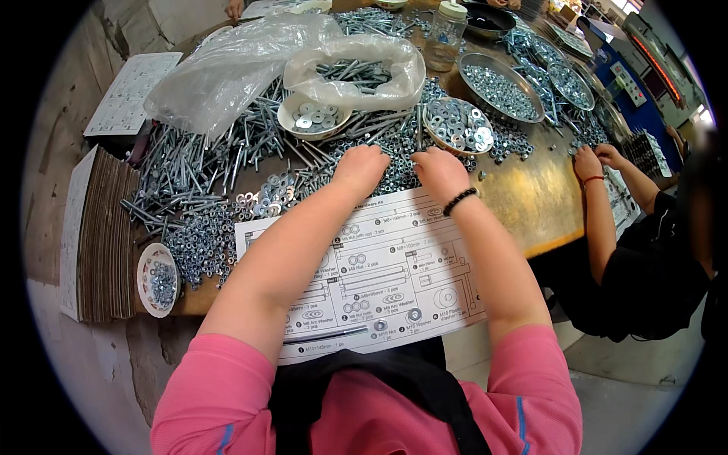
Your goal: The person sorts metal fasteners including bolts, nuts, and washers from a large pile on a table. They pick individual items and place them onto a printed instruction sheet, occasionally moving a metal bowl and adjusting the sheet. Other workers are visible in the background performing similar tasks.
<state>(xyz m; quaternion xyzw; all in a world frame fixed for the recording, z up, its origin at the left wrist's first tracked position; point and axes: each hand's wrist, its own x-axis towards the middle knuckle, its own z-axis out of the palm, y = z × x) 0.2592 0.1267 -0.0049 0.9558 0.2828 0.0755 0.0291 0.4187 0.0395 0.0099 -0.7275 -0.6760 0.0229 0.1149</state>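
My left hand (pixel 362 170) reaches into a heap of small metal nuts (pixel 394 176), its fingers curled together; what they hold, if anything, is hidden. Close by on the right, my right hand (pixel 443 177), with a dark beaded bracelet, has thumb and fingers pinched at the same heap. A bolt (pixel 419 125) extends away just beyond its fingertips, and I cannot tell whether they grip it. Under my forearms lies a white printed sheet (pixel 447 254) with hardware drawings. On its near part rest a long threaded rod (pixel 326 335), a nut (pixel 380 326) and a washer (pixel 414 315).
Long bolts (pixel 201 159) are heaped at left. Washers fill a bowl (pixel 290 125) and another bowl (pixel 435 136); a plastic bag (pixel 413 76) holds more bolts. A metal tray (pixel 531 114) of nuts, a jar (pixel 444 47), stacked cardboard (pixel 114 235) and a co-worker's hands (pixel 590 164) surround the space.
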